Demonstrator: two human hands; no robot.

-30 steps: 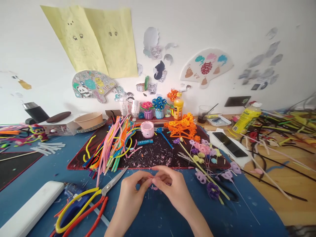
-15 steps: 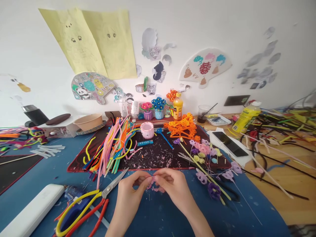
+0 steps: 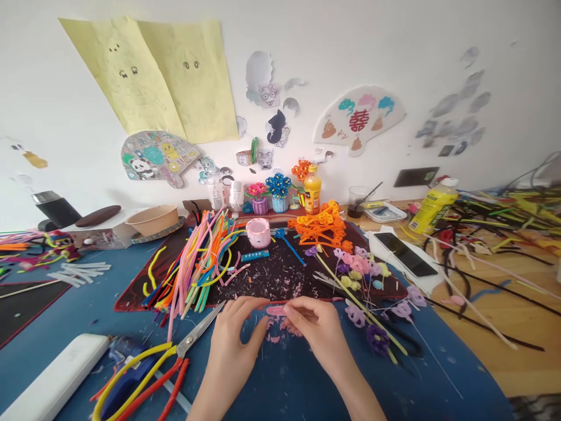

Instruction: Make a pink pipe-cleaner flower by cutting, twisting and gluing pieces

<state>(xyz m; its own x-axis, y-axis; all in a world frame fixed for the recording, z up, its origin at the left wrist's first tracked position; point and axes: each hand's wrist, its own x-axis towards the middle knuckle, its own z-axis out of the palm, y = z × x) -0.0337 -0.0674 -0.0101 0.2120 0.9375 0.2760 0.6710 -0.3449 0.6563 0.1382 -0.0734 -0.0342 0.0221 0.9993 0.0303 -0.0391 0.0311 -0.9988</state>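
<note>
My left hand [image 3: 234, 345] and my right hand [image 3: 316, 331] meet low in the middle, over the blue mat [image 3: 289, 386]. Between their fingertips is a short pink pipe cleaner piece [image 3: 276, 310], pinched at both ends. Pink fluff scraps [image 3: 280, 336] lie on the mat just under the fingers. Scissors [image 3: 193, 333] with yellow and red handles rest to the left of my left hand. A bundle of coloured pipe cleaners [image 3: 197, 263] lies on the dark mat [image 3: 272, 275] beyond.
Small pipe-cleaner flowers on stems [image 3: 363, 286] lie right of my hands. A phone [image 3: 403, 254], a pile of orange shapes [image 3: 324, 225], a pink cup [image 3: 258, 232], a yellow bottle [image 3: 432, 207] and a white case [image 3: 48, 380] are around. Loose pipe cleaners [image 3: 495, 245] cover the wooden table at right.
My hands have shifted slightly up toward the dark mat. The pink piece now shows stretched out between the fingertips instead of bunched behind them.
</note>
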